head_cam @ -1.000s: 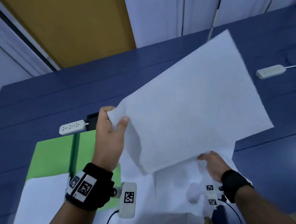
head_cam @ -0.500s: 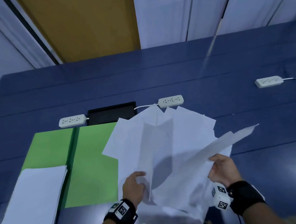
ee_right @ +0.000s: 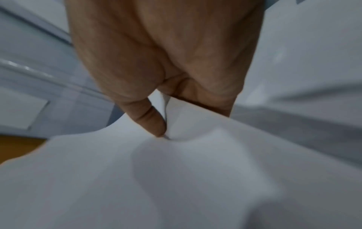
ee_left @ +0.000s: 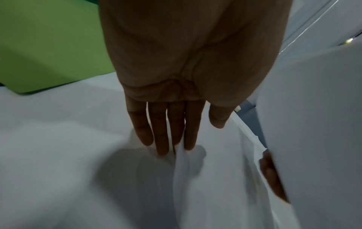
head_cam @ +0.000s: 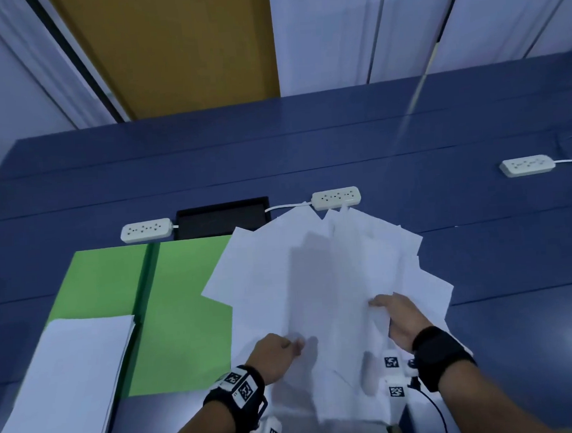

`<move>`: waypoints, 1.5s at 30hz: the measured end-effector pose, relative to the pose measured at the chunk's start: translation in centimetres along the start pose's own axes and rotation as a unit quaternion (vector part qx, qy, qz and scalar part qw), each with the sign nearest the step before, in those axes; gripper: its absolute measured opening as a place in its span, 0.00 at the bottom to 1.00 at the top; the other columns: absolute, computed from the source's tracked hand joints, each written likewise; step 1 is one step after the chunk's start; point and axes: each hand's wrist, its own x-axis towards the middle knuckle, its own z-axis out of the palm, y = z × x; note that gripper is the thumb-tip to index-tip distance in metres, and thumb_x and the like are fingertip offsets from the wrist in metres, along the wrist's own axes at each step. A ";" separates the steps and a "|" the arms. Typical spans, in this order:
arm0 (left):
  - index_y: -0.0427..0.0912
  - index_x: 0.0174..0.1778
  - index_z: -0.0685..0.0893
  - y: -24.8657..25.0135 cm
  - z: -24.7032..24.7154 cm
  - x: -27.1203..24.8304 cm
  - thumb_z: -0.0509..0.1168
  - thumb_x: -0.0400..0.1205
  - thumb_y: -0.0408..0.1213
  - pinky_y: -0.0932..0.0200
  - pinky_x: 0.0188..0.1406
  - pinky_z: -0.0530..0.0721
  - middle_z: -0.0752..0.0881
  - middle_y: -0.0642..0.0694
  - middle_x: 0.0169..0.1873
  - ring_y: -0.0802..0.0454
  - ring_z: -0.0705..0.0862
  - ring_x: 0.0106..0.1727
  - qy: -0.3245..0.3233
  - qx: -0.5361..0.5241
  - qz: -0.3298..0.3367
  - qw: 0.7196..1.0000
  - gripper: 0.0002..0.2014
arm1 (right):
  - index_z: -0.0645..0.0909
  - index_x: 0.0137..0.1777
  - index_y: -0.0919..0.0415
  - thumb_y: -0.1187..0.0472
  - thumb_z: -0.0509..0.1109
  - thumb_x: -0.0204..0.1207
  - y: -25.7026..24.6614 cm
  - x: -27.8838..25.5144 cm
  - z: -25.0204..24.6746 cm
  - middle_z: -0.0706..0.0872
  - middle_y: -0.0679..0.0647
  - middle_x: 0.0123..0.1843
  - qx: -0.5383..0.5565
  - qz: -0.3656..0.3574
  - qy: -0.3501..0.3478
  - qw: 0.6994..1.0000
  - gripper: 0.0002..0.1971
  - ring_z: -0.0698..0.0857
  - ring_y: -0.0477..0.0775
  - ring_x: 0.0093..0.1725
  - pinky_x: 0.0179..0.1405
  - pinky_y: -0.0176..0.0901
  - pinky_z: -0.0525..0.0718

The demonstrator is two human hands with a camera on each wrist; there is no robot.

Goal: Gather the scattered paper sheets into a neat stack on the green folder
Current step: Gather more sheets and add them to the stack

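Resting flat with straight fingers, the left hand presses the scattered sheets; the right hand pinches one sheet beside the green folder.

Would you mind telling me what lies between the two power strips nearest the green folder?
In the head view, a black recessed tray lies between the left power strip and the middle power strip.

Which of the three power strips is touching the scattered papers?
The middle power strip: the paper fan's far tips reach its near edge. The left strip and far-right strip lie apart from it.
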 end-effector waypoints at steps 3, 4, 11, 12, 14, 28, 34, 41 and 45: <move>0.41 0.33 0.81 0.0 -0.3 0.8 0.64 0.80 0.35 0.58 0.41 0.79 0.88 0.39 0.36 0.39 0.90 0.45 -0.031 0.016 -0.011 0.999 0.09 | 0.80 0.59 0.68 0.69 0.73 0.82 1.6 1.4 0.1 0.87 0.63 0.52 -0.080 0.016 0.061 0.995 0.08 0.84 0.64 0.49 0.54 0.55 0.79; 0.39 0.36 0.80 0.2 -0.4 0.9 0.63 0.82 0.35 0.55 0.44 0.80 0.87 0.38 0.36 0.36 0.90 0.49 -0.036 0.009 -0.015 0.999 0.09 | 0.80 0.56 0.69 0.70 0.73 0.83 2.1 1.8 0.0 0.86 0.64 0.51 -0.101 0.015 0.073 0.992 0.05 0.83 0.64 0.48 0.54 0.55 0.79; 0.46 0.88 0.67 3.1 -0.9 2.1 0.52 0.82 0.77 0.45 0.84 0.66 0.73 0.46 0.84 0.45 0.69 0.86 -0.059 -0.230 -0.068 0.969 0.47 | 0.83 0.63 0.69 0.63 0.74 0.86 3.5 3.5 -1.7 0.88 0.69 0.66 -0.115 0.027 0.069 0.991 0.11 0.86 0.70 0.65 0.71 0.65 0.82; 0.47 0.89 0.65 3.1 -0.9 3.0 0.54 0.77 0.82 0.45 0.87 0.63 0.70 0.49 0.85 0.47 0.66 0.87 -0.051 -0.253 -0.068 0.964 0.52 | 0.83 0.64 0.68 0.61 0.73 0.87 3.6 3.6 -1.8 0.87 0.68 0.68 -0.101 0.030 0.062 0.992 0.12 0.85 0.70 0.68 0.73 0.65 0.81; 0.49 0.83 0.75 3.6 -1.2 4.6 0.55 0.66 0.89 0.45 0.79 0.75 0.82 0.51 0.75 0.49 0.80 0.76 -0.038 -0.257 -0.068 0.963 0.58 | 0.82 0.70 0.68 0.58 0.71 0.89 3.6 3.8 -2.1 0.86 0.66 0.72 -0.069 0.031 0.058 0.995 0.16 0.84 0.68 0.71 0.77 0.65 0.80; 0.44 0.45 0.93 4.3 -1.6 7.6 0.76 0.83 0.41 0.59 0.46 0.80 0.89 0.47 0.36 0.50 0.84 0.37 0.077 -0.295 -0.038 0.952 0.05 | 0.74 0.72 0.81 0.54 0.69 0.90 3.6 3.8 -3.7 0.82 0.71 0.50 -0.052 -0.004 0.058 0.997 0.27 0.81 0.62 0.51 0.55 0.54 0.82; 0.37 0.47 0.95 4.0 -1.4 6.8 0.81 0.77 0.36 0.61 0.53 0.81 0.93 0.51 0.46 0.57 0.89 0.52 0.100 -0.317 -0.019 0.943 0.07 | 0.72 0.43 0.68 0.58 0.71 0.87 4.0 4.9 -4.0 0.61 0.59 0.41 -0.083 -0.016 0.105 0.991 0.17 0.65 0.62 0.46 0.51 0.50 0.72; 0.42 0.44 0.96 3.2 -1.5 6.6 0.84 0.74 0.43 0.56 0.55 0.82 0.95 0.50 0.48 0.54 0.89 0.54 0.092 -0.385 -0.026 0.918 0.09 | 0.76 0.61 0.82 0.60 0.75 0.86 4.3 5.4 -5.1 0.74 0.54 0.52 -0.013 0.005 0.091 0.996 0.21 0.73 0.59 0.50 0.54 0.54 0.77; 0.40 0.44 0.94 2.8 -1.6 6.6 0.83 0.76 0.41 0.57 0.51 0.81 0.95 0.47 0.50 0.51 0.88 0.53 0.098 -0.397 -0.029 0.912 0.08 | 0.86 0.51 0.66 0.63 0.72 0.88 3.8 4.2 -5.2 0.87 0.60 0.48 -0.003 0.010 0.065 0.998 0.06 0.84 0.61 0.47 0.52 0.50 0.83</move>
